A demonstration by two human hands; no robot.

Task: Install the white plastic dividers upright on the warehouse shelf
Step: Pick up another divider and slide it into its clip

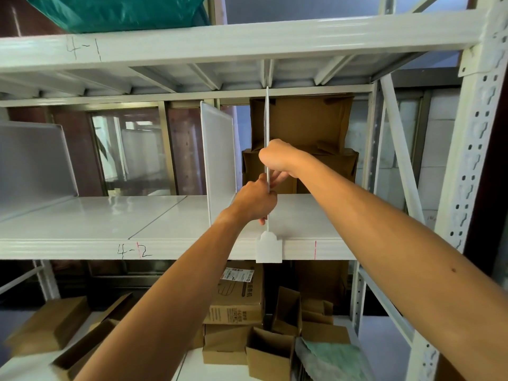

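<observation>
White metal rack [464,149] fills the view. Upper beam is marked "4-1", middle shelf [90,221] has "4-2" written on its near edge, with a red tick through the label and another red tick further right.

Brown cardboard boxes [308,133] are stacked at the far right of the middle shelf, behind the hands. More boxes [239,301] sit on the level below, some open, some lying flat at near left. Green bag [115,12] is on the top level, upper left.

Three white dividers on the middle shelf:
- one at far left [33,158], upright, broad face showing
- one mid-shelf [220,160], upright, just left of the hands
- the one being worked [267,116], seen edge-on as a thin vertical strip. Top reaches up to the underside of the upper shelf. Its base clip [269,247] hangs over the near edge of the shelf, between the two red ticks.

Both arms are bare and reach in from the near side. Left hand [257,203] is closed round the near edge of the edge-on divider, low down, just above the clip. Right hand [277,158] grips the same edge higher up, fingers wrapped onto it. The two hands are stacked close, nearly touching.
</observation>
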